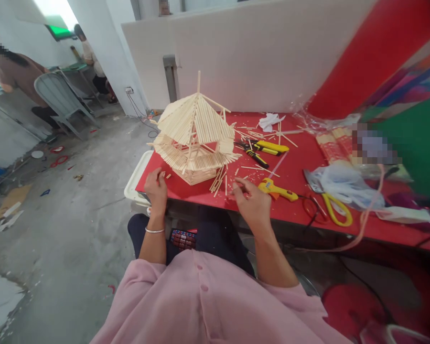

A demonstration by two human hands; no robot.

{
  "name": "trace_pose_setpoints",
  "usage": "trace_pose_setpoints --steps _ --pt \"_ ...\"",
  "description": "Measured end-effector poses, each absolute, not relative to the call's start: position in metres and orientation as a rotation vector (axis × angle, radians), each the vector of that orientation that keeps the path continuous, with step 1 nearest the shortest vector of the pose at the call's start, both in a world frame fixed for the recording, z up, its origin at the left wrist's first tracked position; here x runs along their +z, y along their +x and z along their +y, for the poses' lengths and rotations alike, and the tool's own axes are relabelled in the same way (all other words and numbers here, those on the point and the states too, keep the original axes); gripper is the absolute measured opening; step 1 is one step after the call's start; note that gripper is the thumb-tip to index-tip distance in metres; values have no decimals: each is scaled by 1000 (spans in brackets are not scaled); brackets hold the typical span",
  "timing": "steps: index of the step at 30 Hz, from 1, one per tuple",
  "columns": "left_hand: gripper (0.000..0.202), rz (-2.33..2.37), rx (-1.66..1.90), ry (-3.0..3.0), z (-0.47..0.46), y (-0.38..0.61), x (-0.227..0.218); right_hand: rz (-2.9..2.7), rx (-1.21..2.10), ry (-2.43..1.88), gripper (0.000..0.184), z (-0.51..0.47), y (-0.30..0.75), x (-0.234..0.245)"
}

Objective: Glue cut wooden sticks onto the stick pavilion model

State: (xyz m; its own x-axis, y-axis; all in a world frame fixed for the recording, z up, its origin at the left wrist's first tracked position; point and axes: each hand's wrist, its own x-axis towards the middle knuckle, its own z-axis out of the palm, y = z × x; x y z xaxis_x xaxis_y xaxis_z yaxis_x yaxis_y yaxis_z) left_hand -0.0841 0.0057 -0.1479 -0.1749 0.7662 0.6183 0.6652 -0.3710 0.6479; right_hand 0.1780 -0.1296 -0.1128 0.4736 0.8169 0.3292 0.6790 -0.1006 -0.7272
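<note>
A pavilion model of thin wooden sticks stands on the red table, its layered roof topped by an upright stick. At the table's front left corner rests my left hand, fingers loosely bent and nothing seen in them; a short stick piece lies beside it. My right hand is at the front edge, right of the model, with thumb and forefinger apart and the other fingers curled. Loose sticks lie between it and the model. A yellow glue gun lies just past its fingers.
Yellow-black pliers and a yellow cutter lie behind the glue gun. Yellow-handled scissors, a clear plastic bag and a pink cord are at right. A white tray juts out at left. Other people sit far left.
</note>
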Motion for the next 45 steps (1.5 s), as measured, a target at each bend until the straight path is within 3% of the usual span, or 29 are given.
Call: trace_pose_setpoints --steps 5,14,25,35,42,45 --pt "26 1626 1557 2056 -17 -66 -130 -1316 43 -2080 35 -132 197 -104" --pt "18 1394 639 2354 -56 14 -133 -1638 216 -2223 33 -129 172 -106" --pt "23 1557 214 2413 -62 44 -130 -1597 275 -2384 32 -97 172 -101" --pt "23 1580 210 2393 -69 47 -141 -1609 318 -2370 33 -104 171 -100" --pt "9 1521 446 2148 -68 24 -129 -1656 321 -2372 35 -98 171 -99" --pt "15 1507 417 2147 -66 17 -123 -1705 321 -2363 35 -89 166 -100"
